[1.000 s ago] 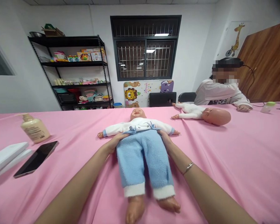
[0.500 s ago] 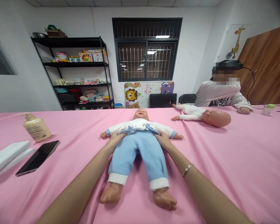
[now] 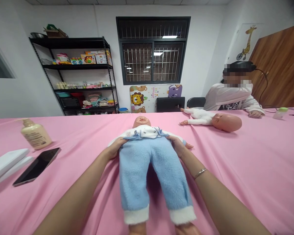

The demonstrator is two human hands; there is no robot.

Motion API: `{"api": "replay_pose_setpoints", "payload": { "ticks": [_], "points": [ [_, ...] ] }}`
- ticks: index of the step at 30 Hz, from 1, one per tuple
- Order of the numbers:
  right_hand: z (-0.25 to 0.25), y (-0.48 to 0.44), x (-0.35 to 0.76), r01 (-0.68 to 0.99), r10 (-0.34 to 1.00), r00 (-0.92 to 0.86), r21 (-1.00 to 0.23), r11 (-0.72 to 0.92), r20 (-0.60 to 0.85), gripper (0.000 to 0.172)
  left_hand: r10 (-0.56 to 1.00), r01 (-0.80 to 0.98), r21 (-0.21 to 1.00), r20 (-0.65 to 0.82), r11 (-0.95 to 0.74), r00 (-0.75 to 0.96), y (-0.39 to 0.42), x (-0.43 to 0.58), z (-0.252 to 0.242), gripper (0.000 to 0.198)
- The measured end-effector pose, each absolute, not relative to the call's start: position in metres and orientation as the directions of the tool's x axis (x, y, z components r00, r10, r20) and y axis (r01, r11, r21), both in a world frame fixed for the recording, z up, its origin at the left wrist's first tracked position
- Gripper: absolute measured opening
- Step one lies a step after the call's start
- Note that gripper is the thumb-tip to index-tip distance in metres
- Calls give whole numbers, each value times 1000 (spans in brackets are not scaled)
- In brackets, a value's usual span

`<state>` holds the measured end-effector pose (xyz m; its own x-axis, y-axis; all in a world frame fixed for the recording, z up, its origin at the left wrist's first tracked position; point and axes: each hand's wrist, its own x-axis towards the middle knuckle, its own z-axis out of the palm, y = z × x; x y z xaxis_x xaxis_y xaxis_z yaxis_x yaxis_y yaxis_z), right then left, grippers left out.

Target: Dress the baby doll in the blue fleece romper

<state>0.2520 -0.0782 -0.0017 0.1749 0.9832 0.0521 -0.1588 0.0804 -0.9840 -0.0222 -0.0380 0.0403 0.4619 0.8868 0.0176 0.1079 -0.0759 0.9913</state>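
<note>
A baby doll (image 3: pixel 142 122) lies face up before me, its head at the far end and its legs towards me. It wears a white top (image 3: pixel 149 131) and fluffy light-blue trousers (image 3: pixel 134 169) with white cuffs; the feet are partly cut off by the frame's bottom edge. My left hand (image 3: pixel 115 147) grips the doll's waist at one side, and my right hand (image 3: pixel 178 146) grips it at the other. Both thumbs lie near the blue trim and ties at the waist, while the other fingers are mostly hidden. The lower body looks lifted off the cloth.
A pink cloth (image 3: pixel 235 169) covers the table. At left are a pump bottle (image 3: pixel 36 134), a phone (image 3: pixel 38 167) and a white case (image 3: pixel 7 164). A second doll (image 3: pixel 226 122) lies at right, near a seated person (image 3: pixel 225 98) and a small green-capped bottle (image 3: pixel 280 113).
The doll has come towards me, its hips and legs raised from the cloth. My hands have stayed at its waist, and its feet have dropped partly out of view.
</note>
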Motion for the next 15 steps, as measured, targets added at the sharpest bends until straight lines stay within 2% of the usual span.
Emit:
{"api": "replay_pose_setpoints", "payload": {
  "ticks": [3,6,9,12,15],
  "points": [
    [11,-86,264,-315,999,-9,-949,-33,-32,26,828,121,992,-32,-43,560,-29,-34,41,37],
    [25,-91,268,-326,991,-110,-945,31,71,27,872,30,998,27,-47,489,-22,-36,38,35],
    [26,-87,264,-328,989,-10,-935,137,148,26,931,-105,989,130,-100,341,-20,-29,32,35],
    [9,-78,258,-174,979,190,-978,112,78,27,974,25,985,168,-173,153,-19,-19,23,31],
    [-5,-71,255,29,946,301,-993,118,121,30,974,154,967,216,-202,-75,-19,-12,18,28]
  ]
}}
